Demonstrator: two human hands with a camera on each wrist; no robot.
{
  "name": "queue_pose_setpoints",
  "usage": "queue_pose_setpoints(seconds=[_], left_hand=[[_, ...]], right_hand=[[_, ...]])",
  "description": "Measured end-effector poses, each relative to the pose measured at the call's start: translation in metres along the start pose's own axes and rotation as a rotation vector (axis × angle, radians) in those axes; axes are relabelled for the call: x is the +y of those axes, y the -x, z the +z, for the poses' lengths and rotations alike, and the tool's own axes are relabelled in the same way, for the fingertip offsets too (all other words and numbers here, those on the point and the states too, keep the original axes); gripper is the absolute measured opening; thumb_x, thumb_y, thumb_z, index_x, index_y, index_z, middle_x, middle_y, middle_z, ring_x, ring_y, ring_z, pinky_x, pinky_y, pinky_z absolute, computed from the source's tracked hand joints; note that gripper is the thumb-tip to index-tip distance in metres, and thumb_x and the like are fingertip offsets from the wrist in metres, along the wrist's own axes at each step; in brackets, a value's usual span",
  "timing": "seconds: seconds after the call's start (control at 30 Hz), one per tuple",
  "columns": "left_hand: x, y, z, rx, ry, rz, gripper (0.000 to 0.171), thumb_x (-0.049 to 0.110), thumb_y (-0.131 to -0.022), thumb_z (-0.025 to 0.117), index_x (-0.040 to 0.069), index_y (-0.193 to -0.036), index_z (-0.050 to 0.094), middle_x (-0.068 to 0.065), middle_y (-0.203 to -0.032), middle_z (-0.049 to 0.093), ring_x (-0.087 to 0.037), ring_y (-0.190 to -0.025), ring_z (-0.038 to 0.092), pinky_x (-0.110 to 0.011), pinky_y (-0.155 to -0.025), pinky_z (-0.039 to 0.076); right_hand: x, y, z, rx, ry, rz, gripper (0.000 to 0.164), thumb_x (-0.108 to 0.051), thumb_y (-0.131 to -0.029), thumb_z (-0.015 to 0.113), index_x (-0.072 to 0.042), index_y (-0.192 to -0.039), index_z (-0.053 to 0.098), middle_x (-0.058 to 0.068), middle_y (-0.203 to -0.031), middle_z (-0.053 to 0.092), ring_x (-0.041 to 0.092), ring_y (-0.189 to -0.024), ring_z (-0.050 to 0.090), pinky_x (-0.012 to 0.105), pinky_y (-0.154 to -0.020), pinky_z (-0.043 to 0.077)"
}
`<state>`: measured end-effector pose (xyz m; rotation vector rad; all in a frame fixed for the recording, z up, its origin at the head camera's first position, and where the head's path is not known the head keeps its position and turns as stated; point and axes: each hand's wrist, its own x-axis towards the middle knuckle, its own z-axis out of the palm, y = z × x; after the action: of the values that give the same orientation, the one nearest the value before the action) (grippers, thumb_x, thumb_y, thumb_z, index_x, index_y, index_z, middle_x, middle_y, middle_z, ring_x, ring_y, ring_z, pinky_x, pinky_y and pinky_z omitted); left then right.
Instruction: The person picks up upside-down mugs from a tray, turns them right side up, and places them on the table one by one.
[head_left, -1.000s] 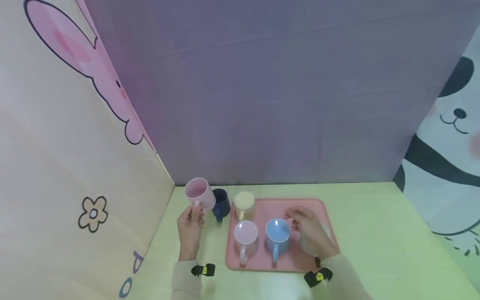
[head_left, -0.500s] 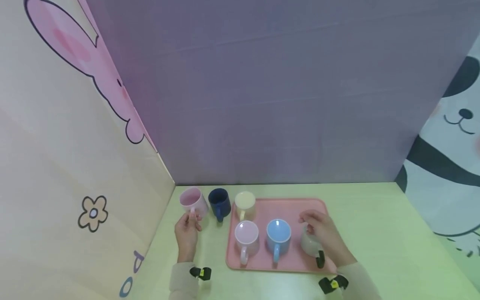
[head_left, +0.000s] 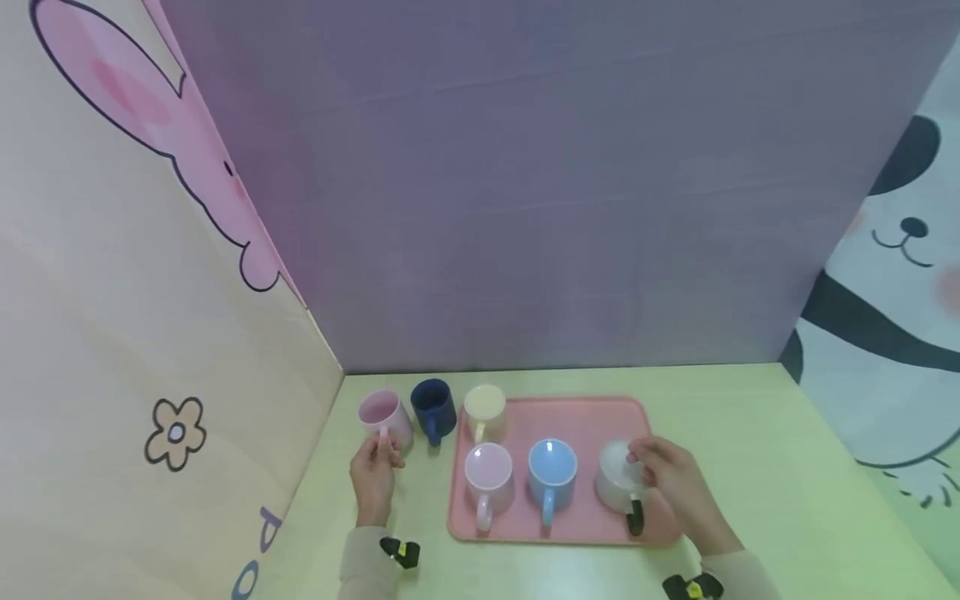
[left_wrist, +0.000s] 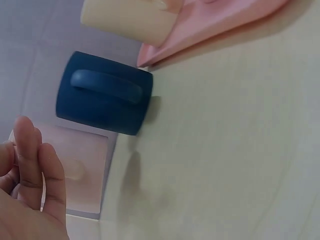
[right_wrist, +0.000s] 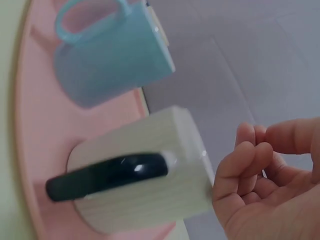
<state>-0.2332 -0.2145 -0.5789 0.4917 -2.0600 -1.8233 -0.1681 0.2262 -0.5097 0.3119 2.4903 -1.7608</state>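
Observation:
My left hand [head_left: 372, 481] pinches the handle of a pink mug [head_left: 387, 419] between thumb and fingers, at the left of a dark blue mug [head_left: 434, 410]. In the left wrist view the fingers cover the upper part of that handle, while its lower end shows. My right hand [head_left: 671, 475] holds nothing, its fingers loosely curled toward the thumb. It overlaps the rim of a white mug [head_left: 617, 481] with a dark green handle [right_wrist: 107, 176] in the head view. That mug stands on a pink tray [head_left: 585, 417].
Also on the tray are a light blue mug [head_left: 552, 477], a pale pink mug [head_left: 489, 483] and, at the back left corner, a cream mug [head_left: 486, 417]. Their handles face me. A purple-grey wall [head_left: 562, 208] rises behind the pale green table [head_left: 720, 425].
My left hand has lowered the pink mug from in front of the dark blue mug to a spot left of it. My right hand has moved right, uncovering the white mug.

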Motion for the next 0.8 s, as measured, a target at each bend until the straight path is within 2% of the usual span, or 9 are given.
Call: queue_pose_setpoints(seconds=[0.17, 0.4, 0.6, 0.8], left_hand=[[-0.007, -0.001, 0.004, -0.004, 0.006, -0.016, 0.026, 0.015, -0.107, 0.053, -0.007, -0.106, 0.065, -0.018, -0.099, 0.071, -0.004, -0.064, 0.062, -0.020, -0.064, 0.055], [-0.013, -0.001, 0.008, 0.009, 0.004, -0.028, 0.029, 0.018, -0.107, 0.053, -0.008, -0.105, 0.066, -0.020, -0.098, 0.071, -0.003, -0.063, 0.063, -0.026, -0.065, 0.057], [-0.017, -0.001, 0.011, -0.003, -0.009, -0.008, 0.030, 0.020, -0.107, 0.054, -0.007, -0.104, 0.066, -0.022, -0.102, 0.071, -0.002, -0.065, 0.064, -0.026, -0.065, 0.055], [-0.024, 0.001, 0.014, -0.024, -0.021, -0.023, 0.032, 0.024, -0.107, 0.054, -0.005, -0.106, 0.067, -0.023, -0.104, 0.072, -0.003, -0.067, 0.066, -0.023, -0.068, 0.053]], right_hand=[[0.008, 0.005, 0.000, 0.004, 0.029, 0.034, 0.026, -0.016, -0.106, 0.052, 0.003, -0.120, 0.062, 0.002, -0.087, 0.061, 0.013, -0.075, 0.052, 0.027, -0.069, 0.048], [0.015, 0.009, 0.001, 0.038, 0.072, 0.012, 0.023, -0.014, -0.105, 0.054, 0.006, -0.117, 0.060, 0.003, -0.078, 0.058, 0.012, -0.067, 0.052, 0.026, -0.063, 0.047], [0.019, 0.014, -0.001, 0.052, 0.094, 0.052, 0.025, -0.015, -0.104, 0.054, 0.006, -0.117, 0.056, 0.006, -0.084, 0.062, 0.015, -0.072, 0.056, 0.025, -0.063, 0.049], [0.030, 0.017, -0.001, 0.039, 0.156, 0.113, 0.025, -0.024, -0.099, 0.064, 0.000, -0.103, 0.055, 0.006, -0.085, 0.061, 0.017, -0.074, 0.054, 0.027, -0.062, 0.047]])
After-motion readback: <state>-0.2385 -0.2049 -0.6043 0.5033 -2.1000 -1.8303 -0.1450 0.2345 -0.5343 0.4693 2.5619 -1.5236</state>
